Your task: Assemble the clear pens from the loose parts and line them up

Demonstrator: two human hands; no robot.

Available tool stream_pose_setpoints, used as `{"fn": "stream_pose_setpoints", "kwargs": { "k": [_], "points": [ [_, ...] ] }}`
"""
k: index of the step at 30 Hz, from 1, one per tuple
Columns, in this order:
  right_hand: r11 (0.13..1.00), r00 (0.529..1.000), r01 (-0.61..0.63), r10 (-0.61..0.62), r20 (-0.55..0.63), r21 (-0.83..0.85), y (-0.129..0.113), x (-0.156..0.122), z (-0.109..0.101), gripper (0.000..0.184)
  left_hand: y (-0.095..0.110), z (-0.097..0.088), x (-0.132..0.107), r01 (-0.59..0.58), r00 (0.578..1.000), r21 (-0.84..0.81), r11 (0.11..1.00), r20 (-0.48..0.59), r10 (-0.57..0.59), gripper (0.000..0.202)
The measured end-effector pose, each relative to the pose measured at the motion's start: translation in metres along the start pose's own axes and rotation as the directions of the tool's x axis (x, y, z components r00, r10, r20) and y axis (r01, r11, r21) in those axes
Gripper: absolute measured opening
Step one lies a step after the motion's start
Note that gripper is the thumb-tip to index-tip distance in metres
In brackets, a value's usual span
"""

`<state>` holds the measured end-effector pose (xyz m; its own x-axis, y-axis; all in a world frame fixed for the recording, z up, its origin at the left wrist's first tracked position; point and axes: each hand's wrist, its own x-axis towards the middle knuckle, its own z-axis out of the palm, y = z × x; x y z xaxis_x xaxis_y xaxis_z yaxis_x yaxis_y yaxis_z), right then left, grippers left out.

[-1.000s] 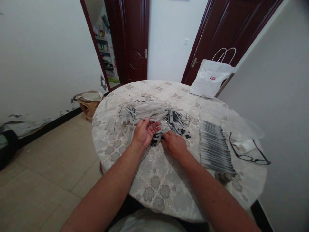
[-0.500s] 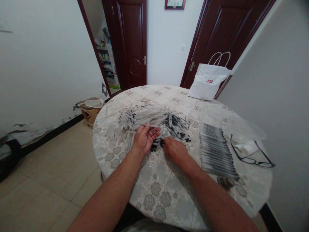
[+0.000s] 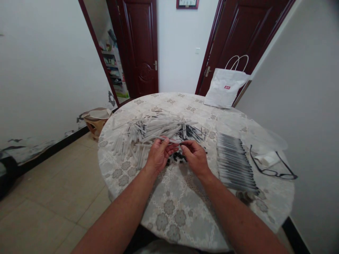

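Between the thumb and fingers of my left hand point(image 3: 158, 154) is a whitish translucent pen barrel point(image 3: 172, 140), pointing to the right. My right hand point(image 3: 196, 156) pinches a small black pen part point(image 3: 181, 143) at the barrel's right end. The fingers partly cover this part, and I cannot tell whether it sits in the barrel. Small black pen pieces point(image 3: 178, 157) lie on the cloth below both hands. Behind the hands spreads a loose pile of pale pen barrels point(image 3: 161, 125), with dark thin pen parts point(image 3: 194, 133) on its right side.
To the right, dark-filled pens point(image 3: 235, 164) lie side by side in a row. Beyond them are black-framed glasses point(image 3: 272, 173) and a white packet point(image 3: 267, 158). Coins or round discs point(image 3: 245, 197) rest by the row's near end. A white paper bag point(image 3: 225, 88) stands at the table's point(image 3: 172, 211) far edge.
My right hand has risen from the small black pieces with one in its fingers and met the barrel's right end. The left hand still holds the barrel. The view has shifted slightly.
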<state>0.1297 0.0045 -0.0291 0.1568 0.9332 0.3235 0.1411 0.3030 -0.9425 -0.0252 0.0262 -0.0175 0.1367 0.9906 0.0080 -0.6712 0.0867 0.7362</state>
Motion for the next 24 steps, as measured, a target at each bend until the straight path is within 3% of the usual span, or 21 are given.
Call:
{"fn": "stream_pose_setpoints", "kwargs": {
  "k": [12, 19, 24],
  "points": [
    [1.0, 1.0, -0.01, 0.01, 0.017, -0.001, 0.001, -0.001, -0.0003, 0.023, -0.0032, -0.0002, -0.0002, -0.02, 1.0, 0.042, 0.999, 0.009, 0.019, 0.041],
    [0.978, 0.99, 0.14, -0.142, 0.001, -0.152, -0.0005, -0.0011, -0.0037, 0.017, -0.003, 0.0, 0.0003, -0.005, 1.0, 0.08, 0.997, 0.011, 0.004, 0.043],
    [0.964, 0.994, 0.106, -0.106, 0.016, -0.242, -0.0041, -0.0016, -0.0068, 0.025, -0.0033, 0.0002, -0.0006, 0.008, 1.0, 0.085, 0.996, 0.017, -0.01, 0.044]
  ]
}}
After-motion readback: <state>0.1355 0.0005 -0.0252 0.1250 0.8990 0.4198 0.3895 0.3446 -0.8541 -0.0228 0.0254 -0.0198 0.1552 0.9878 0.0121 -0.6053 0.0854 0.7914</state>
